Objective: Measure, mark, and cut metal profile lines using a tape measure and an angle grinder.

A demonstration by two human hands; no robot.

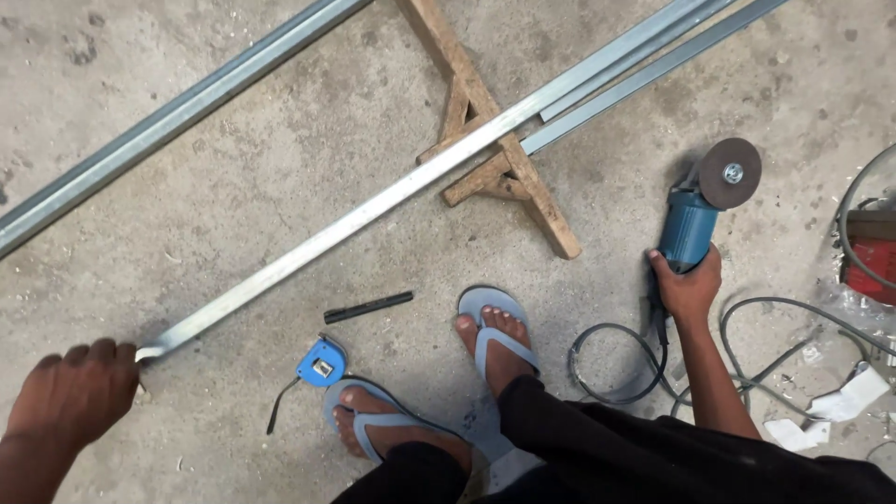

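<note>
Your left hand (75,392) is closed around the near end of a long square steel tube (373,201), fingers curled over its open end just above the concrete floor (233,187). The tube runs away from you up to the right and rests across a wooden sawhorse (499,159), beside other lengths of metal channel (644,70). Your right hand (689,285) is wrapped around the body of a blue angle grinder (695,219), whose cutting disc (730,174) faces up and stands well apart from the tube. Its cable (616,364) loops on the floor by your right foot.

A blue tape measure (320,364) and a black marker (368,307) lie on the floor between your feet and the tube. Judging from that, measuring looks finished. No cut shows in the tube, and the disc is not near it, so the cutting itself appears not yet begun. I cannot make out any mark on the tube.
</note>
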